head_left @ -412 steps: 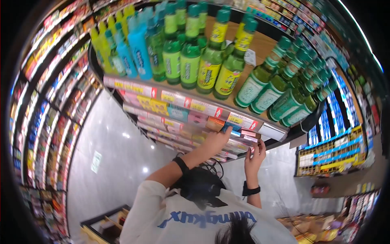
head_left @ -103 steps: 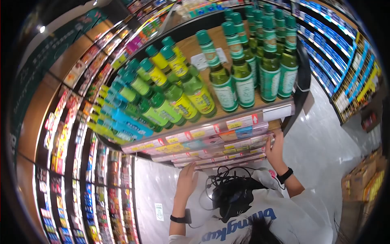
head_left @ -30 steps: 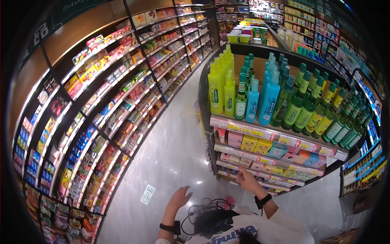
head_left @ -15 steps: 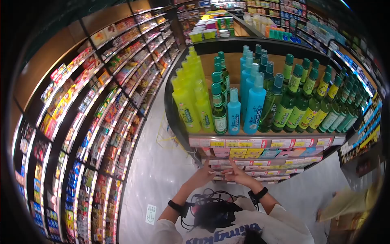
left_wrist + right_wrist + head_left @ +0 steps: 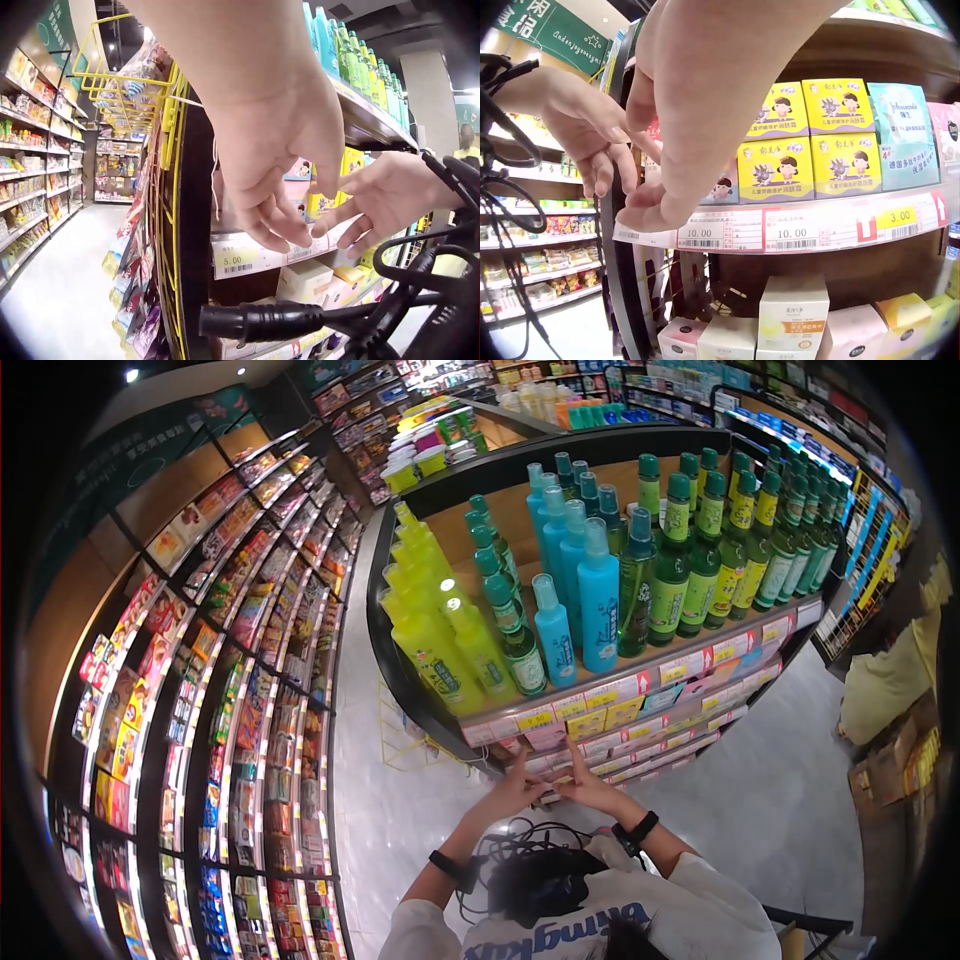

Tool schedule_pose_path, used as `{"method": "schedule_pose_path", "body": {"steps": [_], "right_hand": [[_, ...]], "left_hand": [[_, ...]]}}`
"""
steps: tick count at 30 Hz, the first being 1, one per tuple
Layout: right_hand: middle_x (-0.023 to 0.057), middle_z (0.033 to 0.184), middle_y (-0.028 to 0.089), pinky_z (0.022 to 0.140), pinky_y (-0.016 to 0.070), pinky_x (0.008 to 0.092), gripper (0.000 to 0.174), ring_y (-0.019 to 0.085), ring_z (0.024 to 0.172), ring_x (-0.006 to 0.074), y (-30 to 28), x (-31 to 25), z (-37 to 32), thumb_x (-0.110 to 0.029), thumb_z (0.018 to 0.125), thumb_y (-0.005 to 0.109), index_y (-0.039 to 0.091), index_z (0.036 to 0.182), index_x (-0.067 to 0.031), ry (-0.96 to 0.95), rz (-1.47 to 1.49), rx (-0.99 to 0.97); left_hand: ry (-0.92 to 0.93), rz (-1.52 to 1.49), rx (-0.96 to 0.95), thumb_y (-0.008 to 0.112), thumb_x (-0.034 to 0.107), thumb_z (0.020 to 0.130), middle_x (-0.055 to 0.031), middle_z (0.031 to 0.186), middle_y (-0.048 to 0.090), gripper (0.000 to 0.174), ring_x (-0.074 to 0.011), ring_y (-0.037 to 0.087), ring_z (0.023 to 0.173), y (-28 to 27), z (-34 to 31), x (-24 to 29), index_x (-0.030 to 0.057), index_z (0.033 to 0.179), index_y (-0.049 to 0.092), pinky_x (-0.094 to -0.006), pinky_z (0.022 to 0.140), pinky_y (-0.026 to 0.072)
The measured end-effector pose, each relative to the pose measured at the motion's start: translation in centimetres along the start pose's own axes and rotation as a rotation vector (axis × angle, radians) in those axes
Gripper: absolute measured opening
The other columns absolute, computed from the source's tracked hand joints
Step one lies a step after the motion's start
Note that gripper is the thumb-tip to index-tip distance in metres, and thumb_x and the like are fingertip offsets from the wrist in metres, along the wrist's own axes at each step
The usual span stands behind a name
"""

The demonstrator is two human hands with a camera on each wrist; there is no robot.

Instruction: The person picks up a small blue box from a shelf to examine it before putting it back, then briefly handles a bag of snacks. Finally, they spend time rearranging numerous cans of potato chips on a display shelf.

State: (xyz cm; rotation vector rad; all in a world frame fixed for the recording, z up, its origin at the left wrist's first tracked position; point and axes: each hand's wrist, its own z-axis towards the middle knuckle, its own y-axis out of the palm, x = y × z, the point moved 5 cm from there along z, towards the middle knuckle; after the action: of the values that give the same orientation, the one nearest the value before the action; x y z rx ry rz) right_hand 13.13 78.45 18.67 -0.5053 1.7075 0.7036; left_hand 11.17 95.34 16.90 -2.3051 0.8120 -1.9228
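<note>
Both hands are in front of the left end of a curved shelf unit. The left hand [image 5: 508,796] has loosely bent fingers and nothing visible in it. Close beside it, the right hand [image 5: 592,792] points a finger towards the shelf. In the left wrist view, the left hand [image 5: 274,150] hangs before a price strip [image 5: 247,262], its fingertips near those of the right hand [image 5: 394,196]. The right wrist view has the right hand [image 5: 686,127] with bent fingers by the strip's left end, left of yellow boxes [image 5: 776,171]; the left hand [image 5: 589,124] is beside it.
Green, blue and yellow-green bottles [image 5: 600,610] stand on the top shelf. A yellow wire rack [image 5: 174,135] hangs at the unit's left edge. Black cables [image 5: 427,277] lie near the wrists. Long stocked shelves [image 5: 250,660] line the left; cartons [image 5: 890,760] are at the right.
Since a second ago, the left hand has moved from over the floor to the shelf front, beside the right hand. Earlier, both hands were at the unit's right part, the left at a blue box.
</note>
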Motion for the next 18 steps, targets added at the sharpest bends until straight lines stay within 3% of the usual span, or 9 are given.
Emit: {"method": "schedule_pose_path", "body": {"steps": [5, 14, 18], "right_hand": [[0.0169, 0.113, 0.057, 0.077, 0.0511, 0.0311, 0.095, 0.059, 0.094, 0.018, -0.3, 0.8, 0.5, -0.011, 0.088, 0.064, -0.006, 0.151, -0.0227, -0.009, -0.067, 0.035], [0.015, 0.106, 0.059, 0.076, 0.0515, 0.0324, 0.098, 0.06, 0.096, 0.0201, 0.3, 1.5, 0.7, -0.011, 0.087, 0.066, -0.009, 0.151, -0.0155, -0.194, -0.092, 0.097], [0.0147, 0.101, 0.06, 0.077, 0.0515, 0.0328, 0.099, 0.061, 0.094, 0.0201, 0.1, 1.4, 0.5, -0.006, 0.085, 0.065, -0.008, 0.15, -0.013, -0.171, -0.135, 0.14]], "left_hand": [[0.004, 0.117, 0.025, 0.064, 0.017, 0.089, -0.0182, 0.1, 0.068, 0.097, -0.0246, 0.067, 0.09, -0.2, -0.1, 3.0, -0.0046, 0.146, -0.011, -0.0335, 0.081, 0.0524], [0.0, 0.108, 0.042, 0.065, 0.018, 0.089, -0.021, 0.102, 0.067, 0.099, -0.025, 0.068, 0.087, 0.1, 1.3, 0.1, -0.0038, 0.144, -0.015, -0.033, 0.077, 0.054], [0.077, -0.108, 0.031, 0.065, 0.013, 0.087, -0.0236, 0.105, 0.065, 0.098, -0.0255, 0.067, 0.091, 0.8, 2.9, -2.1, -0.003, 0.143, -0.014, -0.0341, 0.08, 0.0539]]}}
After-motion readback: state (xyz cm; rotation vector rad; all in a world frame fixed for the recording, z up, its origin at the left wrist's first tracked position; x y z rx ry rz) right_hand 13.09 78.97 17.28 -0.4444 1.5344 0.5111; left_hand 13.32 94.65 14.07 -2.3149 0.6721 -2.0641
